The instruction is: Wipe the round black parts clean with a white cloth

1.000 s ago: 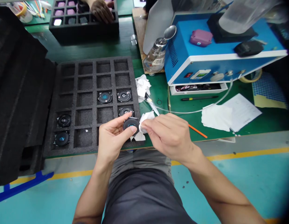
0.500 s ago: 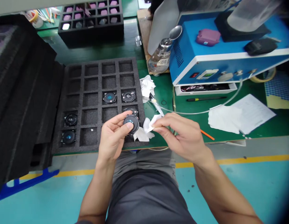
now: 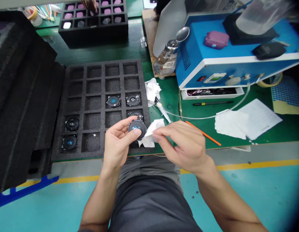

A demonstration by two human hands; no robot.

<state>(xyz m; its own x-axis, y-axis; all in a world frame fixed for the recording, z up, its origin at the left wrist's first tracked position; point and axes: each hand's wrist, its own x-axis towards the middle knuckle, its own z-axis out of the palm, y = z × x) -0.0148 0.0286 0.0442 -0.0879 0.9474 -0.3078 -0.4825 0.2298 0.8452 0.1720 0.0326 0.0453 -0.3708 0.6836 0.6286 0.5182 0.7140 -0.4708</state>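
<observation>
My left hand (image 3: 119, 140) grips a round black watch case (image 3: 137, 128) between thumb and fingers, above the near right corner of a black foam tray (image 3: 91, 109). In my right hand (image 3: 184, 143) a white tissue (image 3: 151, 132) is pinched, its loose end close against the right side of the watch case; whether they touch I cannot tell. Several more watch cases lie in the tray's compartments, among them one with a blue-ringed back (image 3: 113, 101) and one at the near left (image 3: 70, 142). Another sits partly hidden behind the held one.
Crumpled tissue (image 3: 153, 90) lies right of the tray, near a glass pump bottle (image 3: 166, 59). A blue machine (image 3: 212, 64) with a clear tube stands at the right. Stacked black foam (image 3: 21, 96) rises at the left. A co-worker's hand (image 3: 90, 4) reaches into a far tray (image 3: 93, 38).
My right hand has moved left, bringing the tissue up to the watch case. The orange stick shows more now. At the far tray the co-worker's hand has shifted.
</observation>
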